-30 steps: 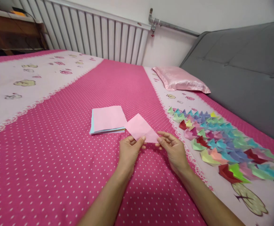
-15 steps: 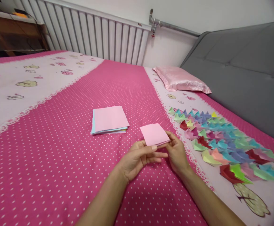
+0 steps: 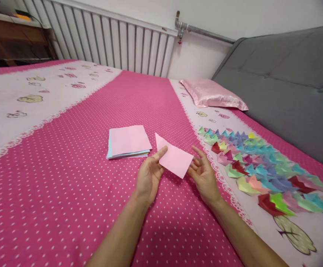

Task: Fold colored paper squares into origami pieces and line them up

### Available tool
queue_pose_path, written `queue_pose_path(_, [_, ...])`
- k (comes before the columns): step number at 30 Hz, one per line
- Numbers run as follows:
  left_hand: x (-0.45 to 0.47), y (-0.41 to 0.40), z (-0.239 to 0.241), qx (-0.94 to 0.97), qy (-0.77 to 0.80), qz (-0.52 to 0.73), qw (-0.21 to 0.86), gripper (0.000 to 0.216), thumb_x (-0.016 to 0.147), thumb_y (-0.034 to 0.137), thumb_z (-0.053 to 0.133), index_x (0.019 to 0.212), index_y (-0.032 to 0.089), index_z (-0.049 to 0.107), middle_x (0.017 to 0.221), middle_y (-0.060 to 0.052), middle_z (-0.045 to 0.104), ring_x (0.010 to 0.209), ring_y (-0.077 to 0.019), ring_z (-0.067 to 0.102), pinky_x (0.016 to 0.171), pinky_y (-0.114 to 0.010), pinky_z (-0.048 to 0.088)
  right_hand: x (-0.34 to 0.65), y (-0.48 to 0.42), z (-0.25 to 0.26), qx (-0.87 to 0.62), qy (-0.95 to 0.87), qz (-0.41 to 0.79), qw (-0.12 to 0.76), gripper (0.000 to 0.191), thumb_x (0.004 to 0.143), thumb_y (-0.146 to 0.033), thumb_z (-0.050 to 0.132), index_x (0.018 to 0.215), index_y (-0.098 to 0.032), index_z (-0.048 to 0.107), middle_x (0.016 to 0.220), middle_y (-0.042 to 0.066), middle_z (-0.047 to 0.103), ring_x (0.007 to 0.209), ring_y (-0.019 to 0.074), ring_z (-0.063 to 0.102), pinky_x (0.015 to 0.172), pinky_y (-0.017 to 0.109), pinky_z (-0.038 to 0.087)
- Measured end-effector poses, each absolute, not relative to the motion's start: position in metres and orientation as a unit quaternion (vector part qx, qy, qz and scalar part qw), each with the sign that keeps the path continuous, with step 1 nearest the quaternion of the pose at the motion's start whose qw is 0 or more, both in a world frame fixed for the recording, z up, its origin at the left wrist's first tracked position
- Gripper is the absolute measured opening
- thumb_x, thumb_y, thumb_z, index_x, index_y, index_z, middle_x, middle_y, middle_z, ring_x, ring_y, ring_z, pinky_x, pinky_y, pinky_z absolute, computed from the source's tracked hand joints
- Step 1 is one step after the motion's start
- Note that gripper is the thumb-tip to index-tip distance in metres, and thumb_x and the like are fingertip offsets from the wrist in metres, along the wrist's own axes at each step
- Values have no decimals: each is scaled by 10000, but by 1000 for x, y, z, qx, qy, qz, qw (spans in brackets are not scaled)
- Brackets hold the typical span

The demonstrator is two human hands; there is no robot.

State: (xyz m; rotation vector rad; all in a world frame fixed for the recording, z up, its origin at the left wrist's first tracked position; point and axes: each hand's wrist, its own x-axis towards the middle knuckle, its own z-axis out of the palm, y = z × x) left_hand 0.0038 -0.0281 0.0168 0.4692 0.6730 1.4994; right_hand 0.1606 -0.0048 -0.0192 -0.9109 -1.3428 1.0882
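Forearms enter from the lower edge and meet above the pink dotted bed sheet (image 3: 67,178). Left hand (image 3: 148,176) holds the near-left edge of a pink paper sheet (image 3: 174,157), its index finger extended along the paper's edge and the thumb apparently underneath, though the view does not show the thumb clearly. Right hand (image 3: 203,174) supports the sheet's near-right corner with fingers spread and loosely curled, palm turned inward; whether these fingers pinch the paper or merely touch it cannot be told. The two hands are apart, with the paper spanning the gap between them, tilted and lifted just above the bed.

Just beyond the left hand, a stack of square papers (image 3: 128,141) lies flat on the bed, pink on top with blue and other colours showing at its edges; the held sheet's far corner sits near the stack's right side. To the right, on the pale border strip, rows of folded paper pieces (image 3: 256,163) in green, blue, red and pink lie close together. Farther back rests a pink satin pillow (image 3: 213,94) beside a grey padded headboard (image 3: 283,89). A white radiator (image 3: 111,40) lines the far wall.
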Motion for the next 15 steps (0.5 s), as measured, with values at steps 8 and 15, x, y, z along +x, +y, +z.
queue_pose_path(8, [4,-26,15,208,327,648,655,327,720,58,539,1008,117,680,1089,-90,666,934,-148,611,882,-257,458,163,-12,-23,-364,-647,385,549,416,807,-160,580,1201,-284,529,1114,49,642,997,183,618,843,335,520])
queue_pose_path(15, [5,-27,15,240,316,623,674,375,714,31,505,1035,128,673,1056,-88,679,905,-132,617,884,-256,442,166,-11,-23,-393,-689,307,526,268,756,-107,602,952,-267,693,954,10,708,870,167,662,785,302,543])
